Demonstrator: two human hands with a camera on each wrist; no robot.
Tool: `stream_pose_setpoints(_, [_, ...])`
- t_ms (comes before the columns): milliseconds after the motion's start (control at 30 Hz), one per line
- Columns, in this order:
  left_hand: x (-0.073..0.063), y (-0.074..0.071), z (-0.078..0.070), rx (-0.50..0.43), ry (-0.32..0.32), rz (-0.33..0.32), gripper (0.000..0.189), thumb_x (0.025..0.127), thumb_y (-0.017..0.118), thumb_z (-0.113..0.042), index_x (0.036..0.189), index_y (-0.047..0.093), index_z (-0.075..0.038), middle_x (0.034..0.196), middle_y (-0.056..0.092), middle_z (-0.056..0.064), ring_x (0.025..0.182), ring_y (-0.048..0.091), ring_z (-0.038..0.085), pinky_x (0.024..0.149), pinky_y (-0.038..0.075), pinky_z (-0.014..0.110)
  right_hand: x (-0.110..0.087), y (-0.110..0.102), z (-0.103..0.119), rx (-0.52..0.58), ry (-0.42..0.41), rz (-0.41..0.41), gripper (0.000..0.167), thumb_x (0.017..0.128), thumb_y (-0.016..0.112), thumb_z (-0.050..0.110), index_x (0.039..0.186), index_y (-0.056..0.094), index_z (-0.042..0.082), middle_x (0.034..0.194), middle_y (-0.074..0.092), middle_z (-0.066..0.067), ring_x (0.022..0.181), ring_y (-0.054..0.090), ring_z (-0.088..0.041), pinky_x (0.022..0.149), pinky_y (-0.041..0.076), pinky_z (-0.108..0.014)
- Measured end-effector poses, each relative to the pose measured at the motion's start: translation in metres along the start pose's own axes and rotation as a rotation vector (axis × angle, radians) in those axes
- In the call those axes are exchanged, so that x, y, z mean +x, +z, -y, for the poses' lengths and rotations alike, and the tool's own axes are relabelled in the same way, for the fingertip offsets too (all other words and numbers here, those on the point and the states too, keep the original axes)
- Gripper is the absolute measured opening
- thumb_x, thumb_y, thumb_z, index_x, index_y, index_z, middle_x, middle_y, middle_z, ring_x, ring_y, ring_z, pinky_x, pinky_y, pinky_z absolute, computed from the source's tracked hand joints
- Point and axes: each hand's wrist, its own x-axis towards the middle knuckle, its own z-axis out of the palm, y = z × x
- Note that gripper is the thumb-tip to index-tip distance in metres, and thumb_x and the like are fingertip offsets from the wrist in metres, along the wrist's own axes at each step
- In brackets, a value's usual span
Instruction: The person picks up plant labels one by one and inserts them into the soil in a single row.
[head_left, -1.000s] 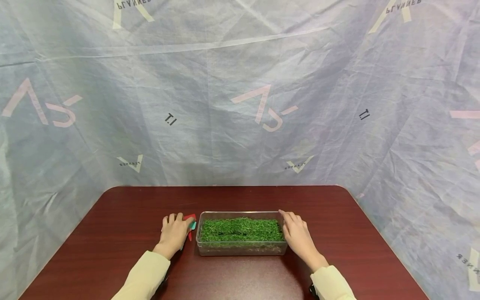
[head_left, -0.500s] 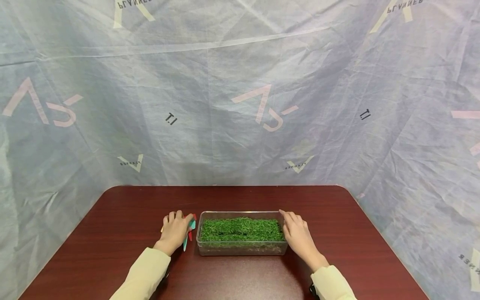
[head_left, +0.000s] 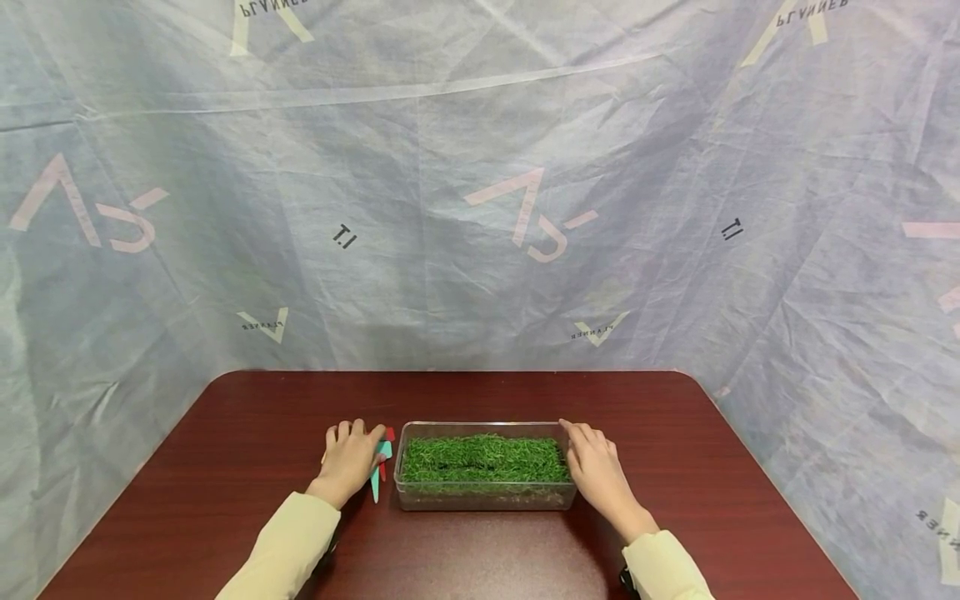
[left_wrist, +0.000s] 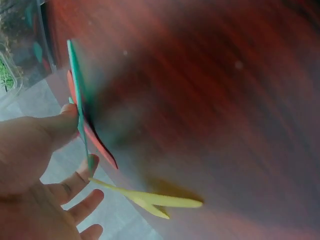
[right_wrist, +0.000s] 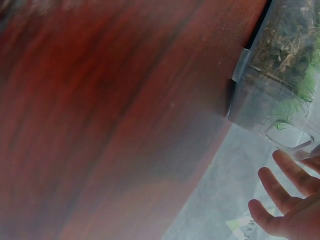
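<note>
Lower left, my left hand (head_left: 347, 463) pinches a flat, pointed teal piece (head_left: 385, 450); lower centre, clear rectangular box (head_left: 483, 502) of green grass (head_left: 483, 454); my right hand (head_left: 597, 473), fingers apart, touches its right end.

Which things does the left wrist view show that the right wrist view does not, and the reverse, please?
Only the left wrist view shows the left hand pinching a teal tag, with a red tag and a yellow piece beside it. Only the right wrist view shows the right hand and printed letters. Both share the clear box, grass, table and gray cloth.
</note>
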Motion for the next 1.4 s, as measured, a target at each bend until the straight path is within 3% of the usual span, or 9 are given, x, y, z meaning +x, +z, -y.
stream_pose_setpoints(133, [0.001,-0.002,0.001,0.005,0.001,0.001,0.032,0.078,0.071,-0.026,0.1,0.062,-0.004,0.095,0.053,0.017,0.098,0.044,0.04,0.088,0.032,0.057,0.0,0.0,0.0,-0.003,0.006,0.005,0.04,0.088,0.052,0.004,0.127,0.052,0.006,0.113,0.058,-0.011,0.105,0.052,-0.032,0.086,0.038,-0.056])
stream_pose_setpoints(300, [0.002,-0.006,-0.001,-0.014,-0.009,0.018,0.025,0.078,0.071,-0.028,0.085,0.061,-0.006,0.09,0.051,0.015,0.095,0.042,0.038,0.088,0.03,0.056,0.0,0.0,-0.001,-0.009,0.004,0.001,0.04,0.088,0.052,0.004,0.127,0.052,0.006,0.113,0.058,-0.011,0.105,0.052,-0.032,0.086,0.038,-0.056])
stream_pose_setpoints(533, [0.003,-0.007,-0.002,-0.084,-0.051,0.039,0.018,0.079,0.07,-0.025,0.086,0.06,-0.011,0.086,0.053,0.008,0.091,0.045,0.035,0.086,0.028,0.056,0.0,0.001,-0.001,-0.001,0.002,-0.003,0.039,0.088,0.052,0.005,0.126,0.053,0.005,0.113,0.058,-0.011,0.104,0.052,-0.032,0.085,0.038,-0.055])
stream_pose_setpoints(800, [0.007,-0.009,-0.006,-0.1,-0.052,-0.015,0.017,0.078,0.071,-0.021,0.088,0.061,-0.011,0.076,0.061,0.003,0.076,0.05,0.027,0.087,0.029,0.055,0.0,0.0,0.0,-0.005,-0.009,-0.016,0.039,0.087,0.053,0.004,0.125,0.053,0.005,0.111,0.059,-0.012,0.104,0.052,-0.033,0.085,0.039,-0.056])
stream_pose_setpoints(1200, [0.005,-0.02,-0.013,-0.037,0.002,-0.135,0.01,0.081,0.069,-0.015,0.084,0.06,-0.013,0.075,0.06,0.004,0.076,0.052,0.029,0.077,0.04,0.05,0.001,-0.001,-0.002,-0.032,-0.008,-0.001,0.039,0.087,0.053,0.005,0.127,0.053,0.007,0.113,0.059,-0.011,0.106,0.052,-0.031,0.088,0.037,-0.055])
stream_pose_setpoints(1400, [0.006,-0.027,-0.016,-0.037,0.016,-0.16,0.006,0.084,0.066,-0.013,0.088,0.061,-0.015,0.079,0.061,0.003,0.076,0.053,0.027,0.073,0.042,0.047,0.001,-0.004,-0.002,-0.035,-0.014,0.006,0.04,0.087,0.054,0.005,0.126,0.053,0.006,0.113,0.06,-0.011,0.107,0.052,-0.032,0.088,0.037,-0.055])
